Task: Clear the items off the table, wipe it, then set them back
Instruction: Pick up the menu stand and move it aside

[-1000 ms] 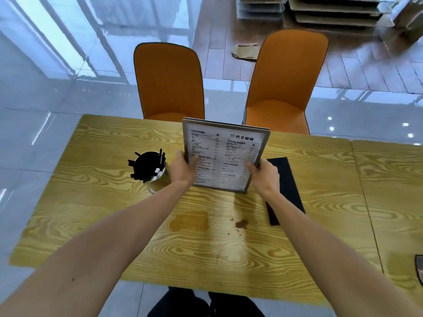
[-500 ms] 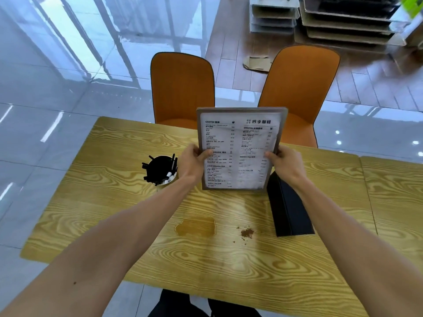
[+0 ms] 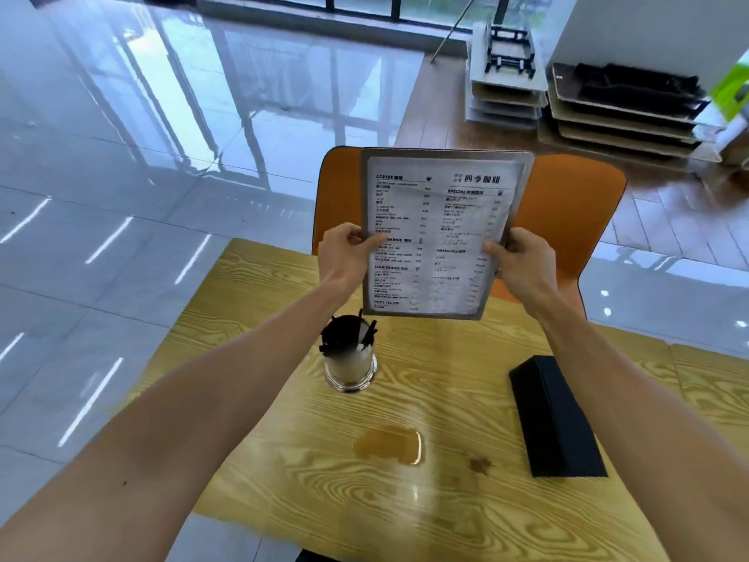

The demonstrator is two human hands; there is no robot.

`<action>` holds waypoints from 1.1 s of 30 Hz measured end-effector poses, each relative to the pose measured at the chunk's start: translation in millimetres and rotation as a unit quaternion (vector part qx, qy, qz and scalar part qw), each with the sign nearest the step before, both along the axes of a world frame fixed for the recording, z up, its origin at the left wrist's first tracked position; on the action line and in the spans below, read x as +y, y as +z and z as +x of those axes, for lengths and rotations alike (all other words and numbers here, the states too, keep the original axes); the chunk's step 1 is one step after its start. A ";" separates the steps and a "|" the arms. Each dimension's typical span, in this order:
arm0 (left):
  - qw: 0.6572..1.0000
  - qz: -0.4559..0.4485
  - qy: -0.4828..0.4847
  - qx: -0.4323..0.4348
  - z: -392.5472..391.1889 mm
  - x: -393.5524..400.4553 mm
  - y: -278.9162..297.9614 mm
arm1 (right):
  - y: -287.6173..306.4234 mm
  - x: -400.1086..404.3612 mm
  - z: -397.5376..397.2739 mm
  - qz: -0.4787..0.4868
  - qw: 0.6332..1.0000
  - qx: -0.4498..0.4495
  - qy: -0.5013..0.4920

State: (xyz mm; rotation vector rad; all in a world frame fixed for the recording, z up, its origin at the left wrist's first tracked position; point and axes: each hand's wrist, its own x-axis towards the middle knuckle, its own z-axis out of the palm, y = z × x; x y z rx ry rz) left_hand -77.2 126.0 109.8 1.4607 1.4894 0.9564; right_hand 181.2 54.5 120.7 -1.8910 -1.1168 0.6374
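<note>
I hold a framed white menu card (image 3: 437, 221) upright in the air above the far side of the wooden table (image 3: 283, 302). My left hand (image 3: 344, 253) grips its left edge and my right hand (image 3: 523, 265) grips its right edge. Below the menu a glass holder (image 3: 350, 358) with black straws stands on the table. A black wedge-shaped menu stand (image 3: 555, 415) lies to the right. A brown liquid spill (image 3: 389, 446) and a small brown stain (image 3: 480, 464) mark the table's near middle.
Two orange chairs, one (image 3: 334, 196) on the left and one (image 3: 575, 212) on the right, stand behind the table, partly hidden by the menu. Stacked boards and trays (image 3: 608, 111) sit on the floor at the back right. Glossy tiled floor (image 3: 121, 196) lies to the left.
Both hands have lifted the menu card up off the table and away from the black stand. The view has tilted up, showing more floor.
</note>
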 end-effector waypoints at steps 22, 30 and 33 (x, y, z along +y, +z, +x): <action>0.975 -0.081 0.206 -0.011 -254.6 37.6 -102.2 | -110.2 130.6 -248.0 -0.061 0.979 0.053 0.187; 0.960 -0.088 0.266 -0.024 -300.7 52.2 -141.7 | -144.7 176.7 -304.7 -0.078 0.967 0.086 0.228; 0.955 -0.092 0.281 -0.023 -310.7 61.5 -150.5 | -148.3 197.8 -318.4 -0.073 0.963 0.064 0.250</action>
